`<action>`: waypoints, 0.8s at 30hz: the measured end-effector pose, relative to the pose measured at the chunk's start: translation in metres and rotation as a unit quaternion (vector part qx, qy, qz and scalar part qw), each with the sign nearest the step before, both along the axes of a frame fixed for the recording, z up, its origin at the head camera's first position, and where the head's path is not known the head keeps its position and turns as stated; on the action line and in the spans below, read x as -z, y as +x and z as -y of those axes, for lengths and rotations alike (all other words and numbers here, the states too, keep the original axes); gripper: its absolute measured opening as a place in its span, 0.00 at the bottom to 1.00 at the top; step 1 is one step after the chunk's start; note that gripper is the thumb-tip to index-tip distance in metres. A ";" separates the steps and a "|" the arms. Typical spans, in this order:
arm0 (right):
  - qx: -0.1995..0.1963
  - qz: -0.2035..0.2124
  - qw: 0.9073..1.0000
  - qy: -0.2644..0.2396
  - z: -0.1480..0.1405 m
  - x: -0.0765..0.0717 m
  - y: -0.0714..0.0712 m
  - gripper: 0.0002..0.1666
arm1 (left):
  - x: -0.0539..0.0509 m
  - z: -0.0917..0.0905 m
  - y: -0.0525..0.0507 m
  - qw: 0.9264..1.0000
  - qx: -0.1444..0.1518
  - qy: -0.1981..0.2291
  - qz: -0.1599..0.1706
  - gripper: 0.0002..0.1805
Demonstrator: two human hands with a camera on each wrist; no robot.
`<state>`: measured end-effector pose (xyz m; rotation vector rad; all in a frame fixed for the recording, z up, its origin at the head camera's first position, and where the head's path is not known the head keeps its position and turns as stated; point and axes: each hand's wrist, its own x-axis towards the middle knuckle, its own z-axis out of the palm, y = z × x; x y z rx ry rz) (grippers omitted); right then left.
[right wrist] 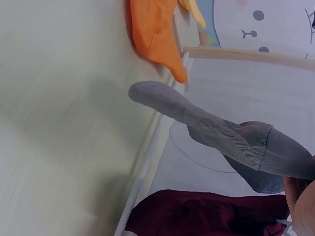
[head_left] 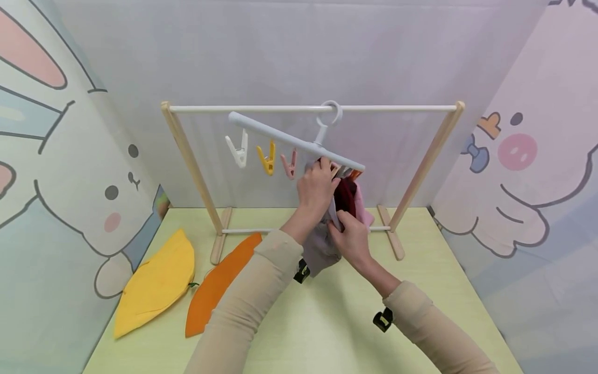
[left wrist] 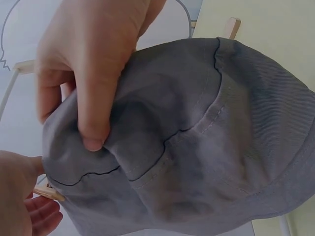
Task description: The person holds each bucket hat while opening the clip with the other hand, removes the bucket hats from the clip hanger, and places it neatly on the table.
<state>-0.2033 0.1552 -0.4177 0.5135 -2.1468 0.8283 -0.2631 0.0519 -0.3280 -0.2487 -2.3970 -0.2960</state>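
A grey bucket hat (head_left: 320, 246) hangs below the right half of a pale blue clip hanger (head_left: 280, 136). My right hand (head_left: 352, 239) pinches the hat's edge, thumb against the cloth; in the left wrist view the same hand (left wrist: 93, 64) comes in from above. Up at the hanger bar, my left hand (head_left: 316, 189) pinches a beige clothespin (left wrist: 49, 192) with its tip at the hat's edge. Behind the grey hat hang a maroon cloth piece (right wrist: 197, 214) and a pink one (head_left: 361, 202). An orange clip (head_left: 355, 174) sits at the bar's right end.
White, yellow and pink clips (head_left: 267, 157) dangle from the hanger's left half. The hanger hooks onto the white rod (head_left: 247, 109) of a wooden rack (head_left: 427, 161). A yellow hat (head_left: 156, 283) and an orange hat (head_left: 221, 285) lie folded on the table's left.
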 end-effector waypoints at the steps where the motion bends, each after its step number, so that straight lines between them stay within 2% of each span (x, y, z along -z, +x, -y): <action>1: 0.000 -0.001 1.000 0.001 0.000 0.000 0.000 0.12 | 0.000 0.000 0.000 1.000 -0.003 -0.001 -0.005 0.24; 11: -0.003 0.003 1.000 0.011 0.001 0.000 0.002 0.13 | 0.003 0.002 -0.004 0.999 -0.021 -0.004 -0.049 0.23; 19: -0.006 0.008 1.000 0.015 0.001 -0.001 0.001 0.11 | 0.002 0.007 -0.005 0.998 -0.025 -0.007 -0.060 0.17; 24: -0.008 0.014 1.000 0.017 0.002 -0.002 0.000 0.09 | 0.001 0.010 -0.005 0.999 -0.017 -0.005 -0.052 0.16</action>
